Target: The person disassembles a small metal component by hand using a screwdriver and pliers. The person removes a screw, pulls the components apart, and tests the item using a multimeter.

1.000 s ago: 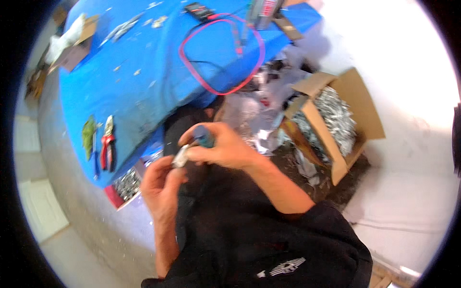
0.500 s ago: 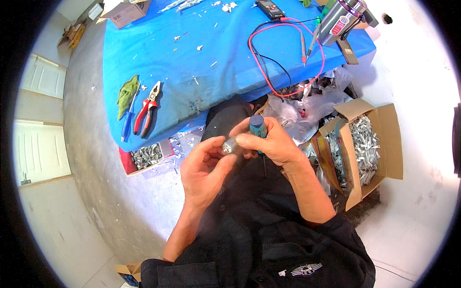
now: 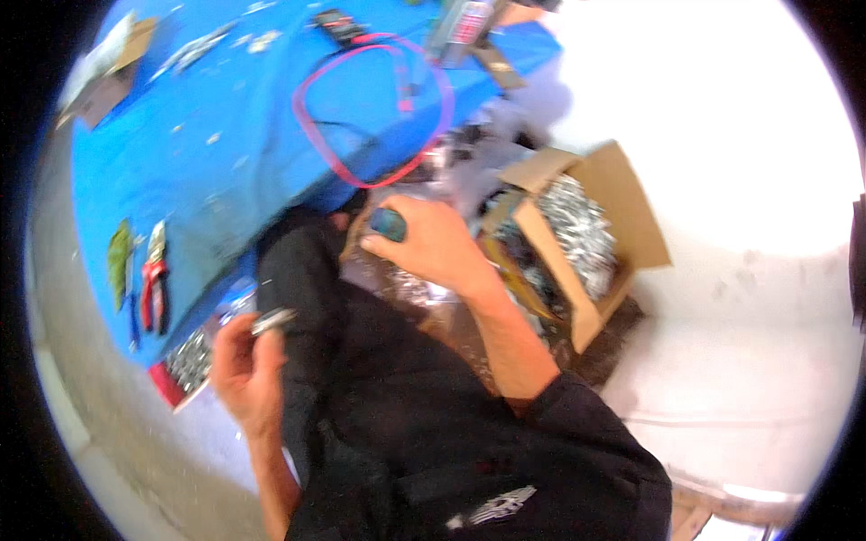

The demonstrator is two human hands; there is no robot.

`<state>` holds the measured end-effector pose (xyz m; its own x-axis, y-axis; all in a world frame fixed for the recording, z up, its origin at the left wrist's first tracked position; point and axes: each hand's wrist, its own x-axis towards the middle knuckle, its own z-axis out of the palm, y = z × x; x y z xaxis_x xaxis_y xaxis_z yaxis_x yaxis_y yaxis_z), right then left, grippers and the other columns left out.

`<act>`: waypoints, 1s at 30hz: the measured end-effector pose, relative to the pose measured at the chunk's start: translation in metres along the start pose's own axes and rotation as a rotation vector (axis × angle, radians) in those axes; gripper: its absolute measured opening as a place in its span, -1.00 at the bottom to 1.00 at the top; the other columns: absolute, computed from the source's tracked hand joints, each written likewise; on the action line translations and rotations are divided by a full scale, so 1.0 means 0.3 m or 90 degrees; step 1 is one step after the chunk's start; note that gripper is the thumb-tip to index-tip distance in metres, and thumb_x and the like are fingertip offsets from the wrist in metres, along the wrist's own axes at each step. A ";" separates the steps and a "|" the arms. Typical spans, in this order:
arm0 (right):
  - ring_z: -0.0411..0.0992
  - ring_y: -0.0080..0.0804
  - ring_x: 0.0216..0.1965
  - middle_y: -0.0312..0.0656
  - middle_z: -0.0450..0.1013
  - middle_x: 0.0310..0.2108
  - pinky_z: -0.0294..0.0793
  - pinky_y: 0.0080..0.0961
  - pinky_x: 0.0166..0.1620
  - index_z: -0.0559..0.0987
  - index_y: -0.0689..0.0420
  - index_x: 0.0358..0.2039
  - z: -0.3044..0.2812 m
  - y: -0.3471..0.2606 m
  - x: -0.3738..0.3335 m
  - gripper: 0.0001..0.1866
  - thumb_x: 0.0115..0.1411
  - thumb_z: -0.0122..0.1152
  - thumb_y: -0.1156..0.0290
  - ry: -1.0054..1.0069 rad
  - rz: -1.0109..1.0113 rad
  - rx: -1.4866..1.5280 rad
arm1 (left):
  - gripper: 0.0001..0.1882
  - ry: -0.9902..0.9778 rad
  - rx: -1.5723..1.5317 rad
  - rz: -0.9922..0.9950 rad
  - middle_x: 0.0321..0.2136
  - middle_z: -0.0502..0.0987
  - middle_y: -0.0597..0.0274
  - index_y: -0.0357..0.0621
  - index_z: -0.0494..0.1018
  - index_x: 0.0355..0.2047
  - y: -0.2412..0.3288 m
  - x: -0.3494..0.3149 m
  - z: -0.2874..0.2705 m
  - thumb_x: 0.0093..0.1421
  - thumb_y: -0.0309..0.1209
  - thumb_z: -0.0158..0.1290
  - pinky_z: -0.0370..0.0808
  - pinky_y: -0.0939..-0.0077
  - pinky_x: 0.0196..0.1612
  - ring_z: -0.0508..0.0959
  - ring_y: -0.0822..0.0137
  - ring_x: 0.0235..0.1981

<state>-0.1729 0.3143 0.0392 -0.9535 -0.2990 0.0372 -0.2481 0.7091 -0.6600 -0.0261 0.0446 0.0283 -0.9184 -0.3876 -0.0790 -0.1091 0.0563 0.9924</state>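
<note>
Nothing legible, blurred red label [image 3: 470, 24] on flask [image 3: 444, 41], white emblem [image 3: 502, 507] on garment [image 3: 577, 451]

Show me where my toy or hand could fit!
Between the red-handled pliers and the red cable loop, the blue cover has a patch with few scraps. Green cloth, blue screwdriver and pliers crowd the left; meter and metal mug crowd the far edge. A gap also lies between the left hand and right hand, over black trousers.

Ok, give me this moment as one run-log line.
left hand: holds small silvery piece | right hand: grips blue-green handle | hands: apart | pliers: on blue cloth
</note>
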 end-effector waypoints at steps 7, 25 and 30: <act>0.54 0.02 -0.18 -0.06 0.55 -0.29 0.50 -0.09 -0.14 0.64 0.03 -0.13 -0.205 0.269 -0.117 -0.63 0.11 0.47 0.14 0.120 0.106 -0.230 | -0.72 -0.011 0.009 -0.009 -0.28 0.56 0.27 -0.29 0.51 0.00 -0.042 0.022 0.003 0.33 -0.47 0.22 0.44 0.69 -0.42 0.48 0.56 -0.44; 0.40 -0.28 0.07 -0.27 0.50 -0.08 0.30 -0.19 0.02 0.66 -0.07 -0.28 0.216 -0.370 0.184 -0.82 0.08 0.20 0.32 0.165 -0.563 -0.108 | -0.75 0.097 -0.055 -0.009 -0.33 0.57 0.31 -0.30 0.50 -0.04 0.037 0.022 -0.147 0.29 -0.56 0.22 0.57 0.62 -0.40 0.56 0.54 -0.36; 0.42 -0.25 0.06 -0.24 0.55 -0.17 0.32 -0.15 0.00 0.65 -0.07 -0.35 0.436 -0.546 0.339 -0.90 0.13 0.20 0.33 0.162 -0.640 -0.078 | -0.75 0.178 -0.048 -0.019 -0.35 0.59 0.28 -0.32 0.51 -0.04 0.019 -0.040 -0.239 0.29 -0.54 0.22 0.57 0.61 -0.40 0.56 0.53 -0.40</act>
<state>-0.2068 0.0842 0.0529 -0.3021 -0.6536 0.6939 -0.9493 0.2724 -0.1568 0.0116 -0.0163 0.0415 -0.7735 -0.6273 -0.0904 -0.0965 -0.0244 0.9950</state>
